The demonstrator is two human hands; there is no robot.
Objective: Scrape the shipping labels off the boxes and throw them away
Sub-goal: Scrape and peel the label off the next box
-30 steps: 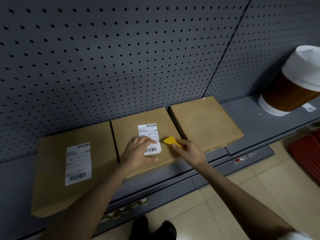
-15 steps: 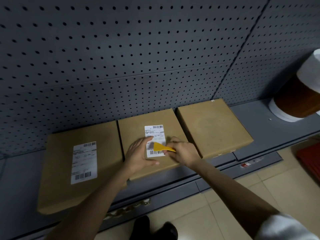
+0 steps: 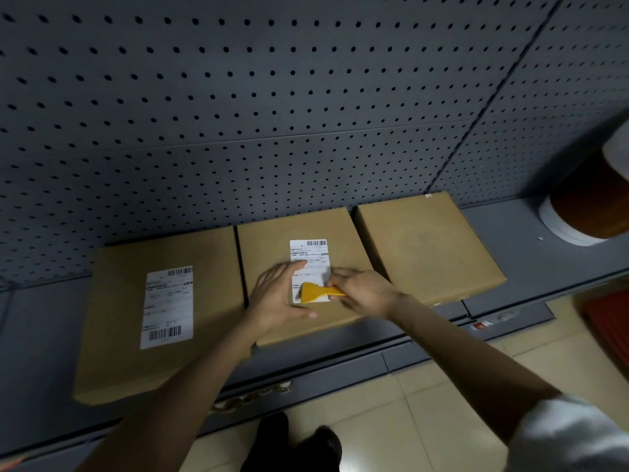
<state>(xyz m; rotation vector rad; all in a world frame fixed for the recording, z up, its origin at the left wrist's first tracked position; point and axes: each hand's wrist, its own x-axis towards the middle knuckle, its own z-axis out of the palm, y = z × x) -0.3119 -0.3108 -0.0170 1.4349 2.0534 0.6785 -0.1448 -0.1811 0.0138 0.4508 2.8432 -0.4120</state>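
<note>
Three flat cardboard boxes lie side by side on a grey shelf (image 3: 510, 233). The left box (image 3: 112, 318) carries a white shipping label (image 3: 167, 306). The middle box (image 3: 272, 247) carries another white label (image 3: 309, 257). The right box (image 3: 425, 247) shows no label. My right hand (image 3: 364, 292) is shut on a yellow scraper (image 3: 315, 291), whose blade lies over the lower end of the middle label. My left hand (image 3: 279, 294) rests flat on the middle box beside that label, fingers spread.
A grey pegboard wall (image 3: 272, 114) rises behind the boxes. A brown and white cylindrical container (image 3: 589, 206) stands on the shelf at the far right. Something red (image 3: 609, 321) sits low at the right edge. Tiled floor and my dark shoes (image 3: 292, 444) lie below.
My right hand has brought the yellow scraper leftward from the label's right side onto the label's lower end. My left hand has stayed on the middle box.
</note>
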